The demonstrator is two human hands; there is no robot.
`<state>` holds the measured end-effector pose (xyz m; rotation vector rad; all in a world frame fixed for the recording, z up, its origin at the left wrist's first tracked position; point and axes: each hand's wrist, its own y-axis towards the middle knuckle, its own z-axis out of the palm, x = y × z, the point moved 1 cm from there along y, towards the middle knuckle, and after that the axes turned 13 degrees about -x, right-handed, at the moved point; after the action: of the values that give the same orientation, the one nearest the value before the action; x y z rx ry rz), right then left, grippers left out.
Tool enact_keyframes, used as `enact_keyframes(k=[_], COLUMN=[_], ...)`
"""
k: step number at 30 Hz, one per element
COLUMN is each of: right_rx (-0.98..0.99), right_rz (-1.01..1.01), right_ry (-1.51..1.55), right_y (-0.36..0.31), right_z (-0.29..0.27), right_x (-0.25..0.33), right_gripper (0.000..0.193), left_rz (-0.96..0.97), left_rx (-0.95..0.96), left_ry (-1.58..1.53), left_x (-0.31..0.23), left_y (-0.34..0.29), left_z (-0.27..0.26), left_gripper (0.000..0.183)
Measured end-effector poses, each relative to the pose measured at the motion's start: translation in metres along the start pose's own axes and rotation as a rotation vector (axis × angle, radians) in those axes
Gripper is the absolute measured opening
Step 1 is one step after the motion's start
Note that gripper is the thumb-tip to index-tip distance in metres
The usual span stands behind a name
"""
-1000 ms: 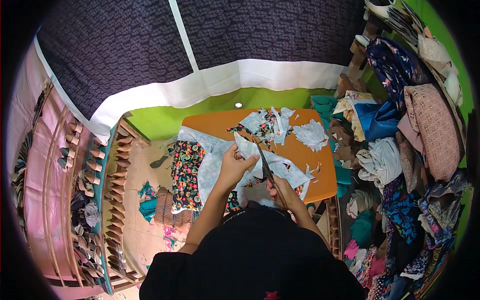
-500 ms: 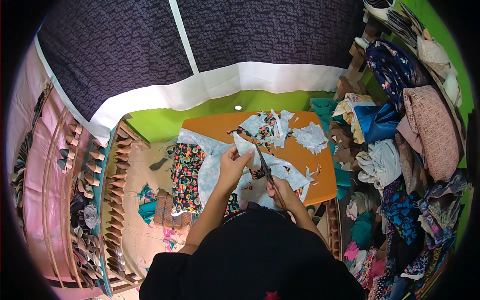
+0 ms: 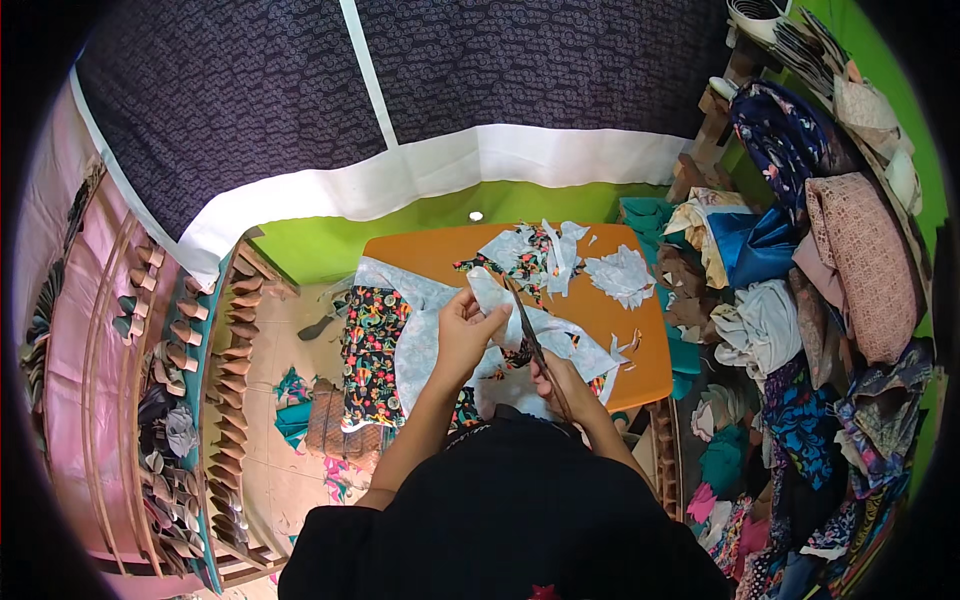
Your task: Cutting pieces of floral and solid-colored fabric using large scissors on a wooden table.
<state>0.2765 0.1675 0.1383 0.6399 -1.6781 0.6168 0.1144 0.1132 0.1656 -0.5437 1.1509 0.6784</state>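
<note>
My left hand pinches a small pale fabric piece between thumb and fingers, above the table. My right hand is closed round the handles of long dark scissors. Their blades point away from me and lie along the right edge of the pale piece. Beneath both hands, a large cloth spreads over the table, black with a colourful print on one face and pale on the other. Pale and printed fabric scraps lie just beyond the scissors.
The orange table stands before a green wall and a dark patterned curtain. Racks of shoe forms line the left. Heaped fabrics crowd the right side. A brown woven-pattern item lies on the floor beside the table.
The pale piece has shifted slightly in my left hand, and its far end now looks rounded rather than pointed. Both hands have stayed almost in place.
</note>
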Motion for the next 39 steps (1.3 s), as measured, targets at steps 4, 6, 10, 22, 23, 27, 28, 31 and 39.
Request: enact_keyframes(k=[4,6,10,22,23,27,28,31,39], right_rx=[-0.003,-0.015,-0.06,-0.079,-0.08,-0.055,-0.058,-0.04,-0.066], right_rz=[-0.043,-0.072,-0.156,-0.05,-0.051,-0.153,-0.13,-0.044,-0.139], right_ry=[-0.034,-0.04,-0.047,0.021,0.02,0.027,0.033,0.07,-0.084], right_y=[0.001,0.001,0.001,-0.002,-0.002,0.0,0.001,0.004,0.001], right_z=[0.001,0.001,0.006,0.007,0.006,0.005,0.005,0.006,0.002], right_x=[-0.016,-0.023,-0.022,-0.015,-0.014,-0.014,-0.015,-0.028,-0.01], right_gripper=[0.006,0.007,0.011,0.016,0.016,0.027,0.034,0.048,0.036], left_rz=[0.007,0.012,0.025,0.011,0.012,-0.019,-0.029,-0.033,-0.032], left_rx=[-0.006,-0.002,-0.008,0.018,0.019,0.046,0.052,0.06,0.044], left_ry=[0.032,0.033,0.019,0.007,0.006,-0.017,-0.022,-0.028,-0.029], left_x=[-0.001,-0.001,-0.001,-0.002,-0.002,-0.002,-0.002,-0.002,0.0], left_y=[-0.001,-0.001,-0.002,-0.002,-0.002,-0.001,0.0,0.0,0.003], left_z=[0.0,0.002,0.001,0.002,0.002,0.003,0.003,0.004,0.001], left_gripper=[0.03,0.03,0.03,0.031,0.031,0.033,0.033,0.033,0.031])
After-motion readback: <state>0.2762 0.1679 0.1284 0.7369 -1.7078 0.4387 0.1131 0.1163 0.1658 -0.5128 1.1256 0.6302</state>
